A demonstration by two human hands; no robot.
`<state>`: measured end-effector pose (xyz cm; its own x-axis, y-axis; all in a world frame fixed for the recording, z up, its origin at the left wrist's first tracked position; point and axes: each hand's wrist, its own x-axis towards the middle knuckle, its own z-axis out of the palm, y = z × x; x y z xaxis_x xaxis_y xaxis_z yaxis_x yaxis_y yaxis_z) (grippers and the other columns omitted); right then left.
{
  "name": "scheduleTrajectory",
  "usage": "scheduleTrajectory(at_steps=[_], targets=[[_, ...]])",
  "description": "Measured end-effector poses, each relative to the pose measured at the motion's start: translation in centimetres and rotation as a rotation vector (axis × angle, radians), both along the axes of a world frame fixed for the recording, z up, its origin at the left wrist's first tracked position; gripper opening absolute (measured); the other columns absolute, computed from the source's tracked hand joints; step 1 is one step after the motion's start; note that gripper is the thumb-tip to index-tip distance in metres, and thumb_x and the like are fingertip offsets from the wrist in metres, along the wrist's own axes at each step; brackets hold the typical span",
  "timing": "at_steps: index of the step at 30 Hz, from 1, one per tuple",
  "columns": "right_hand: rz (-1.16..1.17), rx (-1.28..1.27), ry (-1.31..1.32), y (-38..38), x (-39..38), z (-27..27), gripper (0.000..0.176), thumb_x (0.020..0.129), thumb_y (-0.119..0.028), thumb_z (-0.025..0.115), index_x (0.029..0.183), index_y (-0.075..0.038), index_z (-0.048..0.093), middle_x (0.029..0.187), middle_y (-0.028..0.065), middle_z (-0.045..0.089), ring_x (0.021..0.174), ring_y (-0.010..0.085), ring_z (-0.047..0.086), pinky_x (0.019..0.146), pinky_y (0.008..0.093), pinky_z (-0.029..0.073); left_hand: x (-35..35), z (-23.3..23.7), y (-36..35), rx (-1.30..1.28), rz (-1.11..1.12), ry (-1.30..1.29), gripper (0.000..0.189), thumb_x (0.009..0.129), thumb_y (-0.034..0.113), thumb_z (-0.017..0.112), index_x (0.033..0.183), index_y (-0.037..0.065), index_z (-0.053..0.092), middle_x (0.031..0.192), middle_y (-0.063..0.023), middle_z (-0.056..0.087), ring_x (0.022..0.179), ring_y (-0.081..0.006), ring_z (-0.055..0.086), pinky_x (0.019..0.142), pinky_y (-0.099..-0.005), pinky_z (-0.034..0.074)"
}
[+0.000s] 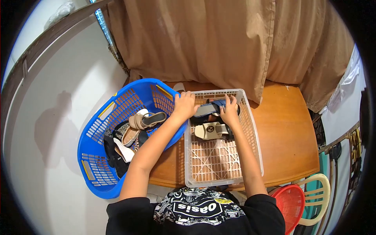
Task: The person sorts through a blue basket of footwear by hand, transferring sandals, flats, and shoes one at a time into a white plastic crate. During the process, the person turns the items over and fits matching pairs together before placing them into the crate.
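Observation:
My left hand (184, 105) rests at the upper left edge of the clear plastic crate (258, 154), its fingers bent over the rim and the thumb toward the inside. My right hand (230, 111) is inside the crate, fingers and thumb around the strap end of a navy slide sandal (205, 110). Below that sandal lies a cream slide sandal (206, 132) with a dark round emblem and a dark heel. Another dark shoe part shows beneath the navy sandal, partly hidden.
A blue laundry basket (88, 129) to the left holds several shoes, including a taupe strappy sandal (147, 120) and a white shoe (124, 150). The wooden table (291, 133) is under the crate. Brown curtains (203, 43) hang behind. A red basket (291, 205) sits by a cream chair (323, 196).

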<state>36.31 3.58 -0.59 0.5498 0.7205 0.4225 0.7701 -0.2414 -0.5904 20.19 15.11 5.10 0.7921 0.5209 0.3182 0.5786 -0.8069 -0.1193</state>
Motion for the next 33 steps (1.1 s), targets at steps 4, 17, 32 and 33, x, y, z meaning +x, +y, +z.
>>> scheduleTrajectory(at_steps=[4,17,32,33], targets=[[0.103,0.144,-0.039,1.7,-3.1,2.4,0.051,0.076,-0.01,0.055,0.123,-0.003,0.035,0.122,0.0244,0.029,0.113,0.0399,0.032,0.095,0.042,0.028,-4.0,1.4,2.5,0.009,0.024,-0.263,0.045,0.071,0.037,0.06,0.102,0.005,0.055,0.095,-0.0106,0.054,0.089,-0.028,0.052,0.071,-0.0409,0.042],[0.44,0.285,-0.028,8.5,-14.0,7.2,0.039,0.076,-0.013,0.056,0.113,-0.006,0.045,0.114,0.0198,0.041,0.107,0.037,0.04,0.091,0.0436,0.032,-21.2,-5.0,12.2,-0.559,0.524,-0.414,0.043,0.071,0.036,0.061,0.097,0.002,0.059,0.098,-0.016,0.057,0.091,-0.0302,0.055,0.077,-0.0386,0.044],[0.876,-0.782,-0.271,11.1,-16.3,2.7,0.042,0.079,-0.032,0.052,0.112,-0.007,0.049,0.106,0.0203,0.052,0.094,0.0339,0.054,0.08,0.0406,0.043,-29.5,-17.3,16.2,-1.13,0.67,-0.731,0.021,0.082,0.022,0.053,0.072,0.004,0.052,0.056,-0.0002,0.045,0.044,-0.0091,0.04,0.039,-0.025,0.031],[0.867,-0.773,-0.267,11.3,-16.3,2.4,0.042,0.08,-0.033,0.052,0.113,-0.007,0.049,0.105,0.0206,0.053,0.094,0.0337,0.054,0.08,0.0408,0.043,-29.3,-16.7,16.2,-1.143,0.666,-0.685,0.022,0.082,0.024,0.053,0.073,0.003,0.053,0.06,-0.0014,0.048,0.048,-0.0098,0.043,0.042,-0.0249,0.035]])
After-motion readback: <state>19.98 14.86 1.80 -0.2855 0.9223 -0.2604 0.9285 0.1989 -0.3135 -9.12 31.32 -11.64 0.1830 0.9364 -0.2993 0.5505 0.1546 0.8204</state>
